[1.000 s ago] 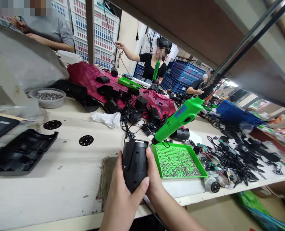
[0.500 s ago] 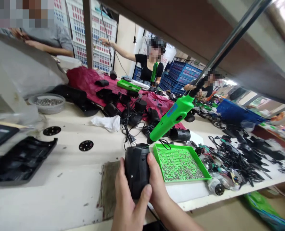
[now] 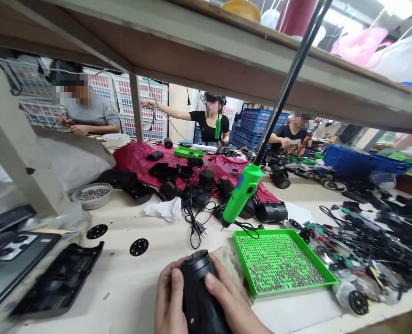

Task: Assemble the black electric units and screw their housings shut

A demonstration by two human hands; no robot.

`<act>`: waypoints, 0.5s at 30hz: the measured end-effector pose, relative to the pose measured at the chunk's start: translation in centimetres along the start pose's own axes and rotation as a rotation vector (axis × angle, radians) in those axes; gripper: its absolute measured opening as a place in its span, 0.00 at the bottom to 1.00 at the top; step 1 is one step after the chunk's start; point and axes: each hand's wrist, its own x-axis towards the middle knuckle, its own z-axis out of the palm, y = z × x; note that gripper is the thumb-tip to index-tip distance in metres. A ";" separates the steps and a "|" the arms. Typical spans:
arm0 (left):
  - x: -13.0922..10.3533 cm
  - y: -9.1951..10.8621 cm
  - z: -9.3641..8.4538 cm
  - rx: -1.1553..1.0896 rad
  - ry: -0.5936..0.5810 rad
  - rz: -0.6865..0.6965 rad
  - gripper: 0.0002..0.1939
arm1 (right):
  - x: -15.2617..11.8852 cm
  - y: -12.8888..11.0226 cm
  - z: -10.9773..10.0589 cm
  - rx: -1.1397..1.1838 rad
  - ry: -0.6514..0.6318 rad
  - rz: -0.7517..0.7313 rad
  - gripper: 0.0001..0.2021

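Fingers (image 3: 177, 285) of two hands (image 3: 235, 301) hold one black housing (image 3: 199, 297).

The screw tray (image 3: 242, 262) lies right of the housing (image 3: 199, 297).

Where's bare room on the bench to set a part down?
Best: the bench between the black half-shell and left hand, below the two discs; few flecks. Narrower: the strip in front of the green tray. Crowded: right of it, a parts heap; beyond, black housings on the crimson sheet.
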 end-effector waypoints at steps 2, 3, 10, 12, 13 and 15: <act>-0.3 0.4 0.0 0.047 0.040 -0.024 0.23 | -0.2 0.1 0.2 0.034 -0.024 -0.019 0.43; -0.4 0.6 -0.1 0.076 0.064 -0.038 0.23 | -0.2 0.1 0.3 0.056 -0.033 -0.014 0.44; -0.8 1.0 0.1 -0.117 0.116 -0.249 0.27 | 0.0 -0.6 0.8 0.151 0.005 0.089 0.47; -1.1 1.0 0.1 -0.176 0.062 -0.226 0.28 | 0.3 -1.2 0.6 0.110 -0.006 0.113 0.45; -1.2 1.0 0.1 -0.175 0.024 -0.210 0.29 | 0.5 -1.4 0.4 0.092 -0.016 0.136 0.43; -1.4 1.0 0.1 -0.148 -0.041 -0.196 0.31 | 0.9 -1.9 0.2 0.077 -0.048 0.218 0.39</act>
